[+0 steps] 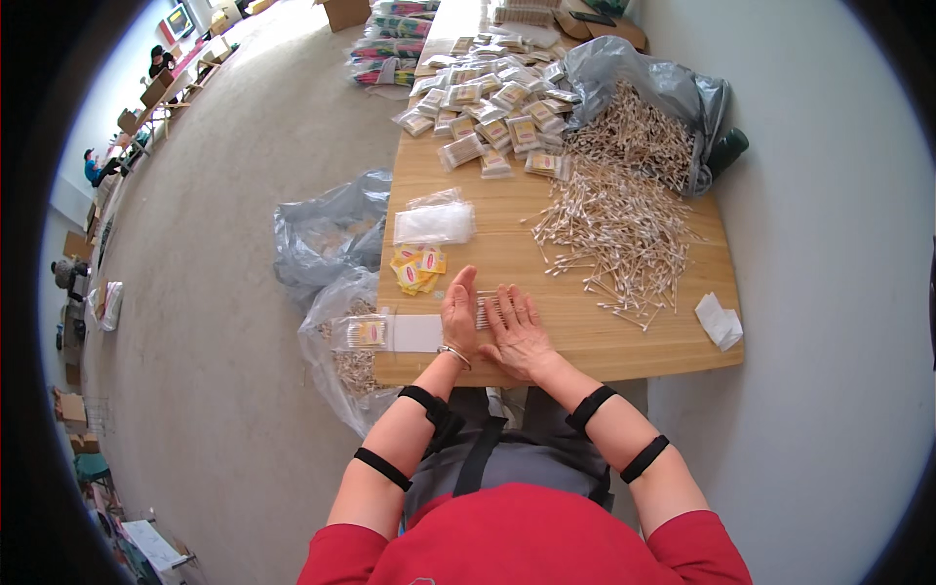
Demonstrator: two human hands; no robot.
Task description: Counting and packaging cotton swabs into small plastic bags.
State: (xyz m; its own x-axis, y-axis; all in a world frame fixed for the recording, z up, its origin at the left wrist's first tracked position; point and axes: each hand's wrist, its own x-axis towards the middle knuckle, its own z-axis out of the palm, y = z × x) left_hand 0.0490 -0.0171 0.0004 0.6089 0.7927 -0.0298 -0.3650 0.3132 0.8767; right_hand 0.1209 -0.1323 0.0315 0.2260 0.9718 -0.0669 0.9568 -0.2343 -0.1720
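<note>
My left hand (459,314) stands on its edge on the table, fingers stretched out and pointing away from me. To its right my right hand (520,333) lies flat with its fingers out, over a small row of cotton swabs (483,310). The swabs show between the two hands; the part under my right fingers is hidden. Beside my left wrist lies a white flat strip (417,333). At its left end, by the table's edge, is a clear bag (368,332) with swabs and a yellow card inside. Yellow cards (419,269) lie in a small pile beyond my left hand.
A large heap of loose swabs (624,229) spills from a grey plastic bag (624,68). Filled packets (492,97) cover the far table. Empty clear bags (434,223) lie at the left. A white tissue (720,322) is at right. Plastic sacks (331,234) stand beside the table.
</note>
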